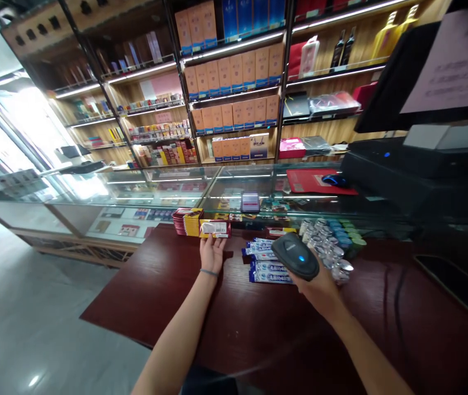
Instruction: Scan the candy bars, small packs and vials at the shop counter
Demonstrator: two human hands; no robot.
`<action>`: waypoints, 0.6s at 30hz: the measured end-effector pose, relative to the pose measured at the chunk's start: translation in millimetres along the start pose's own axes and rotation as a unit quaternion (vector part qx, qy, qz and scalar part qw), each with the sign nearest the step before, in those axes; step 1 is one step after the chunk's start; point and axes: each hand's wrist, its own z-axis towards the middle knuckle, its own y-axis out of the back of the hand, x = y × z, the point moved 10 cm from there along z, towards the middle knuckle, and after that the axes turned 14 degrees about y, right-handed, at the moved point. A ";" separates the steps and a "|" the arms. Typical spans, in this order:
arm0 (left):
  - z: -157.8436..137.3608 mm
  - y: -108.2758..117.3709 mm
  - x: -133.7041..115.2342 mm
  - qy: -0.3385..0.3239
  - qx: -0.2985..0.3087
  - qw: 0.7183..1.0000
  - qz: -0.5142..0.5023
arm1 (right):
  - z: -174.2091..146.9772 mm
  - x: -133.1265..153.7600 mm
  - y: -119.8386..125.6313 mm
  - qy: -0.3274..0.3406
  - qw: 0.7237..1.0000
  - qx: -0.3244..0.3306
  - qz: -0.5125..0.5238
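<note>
The right hand was clamped around the scanner, which I used, from my remote station, as datum. Left of the scanner, the left hand had its fingers at the near edge of a red-and-yellow pack (whether they pinched it, I could not tell). The pack, left of and slightly beyond the scanner, presented a printed label. For a clean read, I judged, that label had to lie flat, clear of fingers and square to the scanner's window.

Farther left of the scanner, just beside the pack, stood a stack of similar packs. Blue-and-white packets lay at its near left; silver-topped cylinders stood at its right. The dark tabletop beneath was glossy, so I allowed for glare. Beyond the scanner ran a glass counter, then lit shelves; a black monitor rose to its right.
</note>
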 end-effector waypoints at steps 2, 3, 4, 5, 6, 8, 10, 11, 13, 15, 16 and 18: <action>1.8 3.9 3.9 0.016 -0.007 0.999 -0.031 | -4.6 8.6 -16.0 0.017 0.999 0.051 -0.004; 2.4 5.4 5.7 0.024 -0.011 0.999 -0.043 | -7.0 13.1 -24.4 0.027 0.996 0.080 -0.008; 3.0 6.9 7.2 0.030 -0.014 0.998 -0.051 | -9.1 17.4 -32.2 0.038 0.993 0.109 -0.017; 3.4 8.1 8.2 0.034 -0.018 0.998 -0.056 | -11.1 21.1 -39.4 0.046 0.989 0.138 -0.029; 3.8 9.2 8.8 0.036 -0.021 0.997 -0.057 | -12.8 23.9 -45.5 0.052 0.984 0.163 -0.042; 4.3 11.1 8.9 0.038 -0.027 0.998 -0.052 | -14.6 28.0 -52.9 0.059 0.978 0.191 -0.061; 4.7 11.9 8.5 0.036 -0.029 0.998 -0.046 | -14.5 30.2 -54.7 0.063 0.976 0.193 -0.072; 4.8 11.9 8.3 0.036 -0.030 0.998 -0.044 | -14.5 30.6 -55.5 0.065 0.976 0.195 -0.074; 4.6 11.6 7.9 0.035 -0.031 0.998 -0.045 | -15.6 29.1 -58.1 0.066 0.973 0.204 -0.080; 3.8 10.9 8.1 0.037 -0.032 0.997 -0.052 | -17.5 25.8 -61.1 0.067 0.970 0.218 -0.087; 3.3 10.5 8.3 0.039 -0.033 0.997 -0.057 | -18.4 24.1 -62.4 0.067 0.968 0.224 -0.089; 2.0 9.2 8.4 0.043 -0.032 0.996 -0.065 | -19.4 22.2 -63.3 0.071 0.966 0.229 -0.095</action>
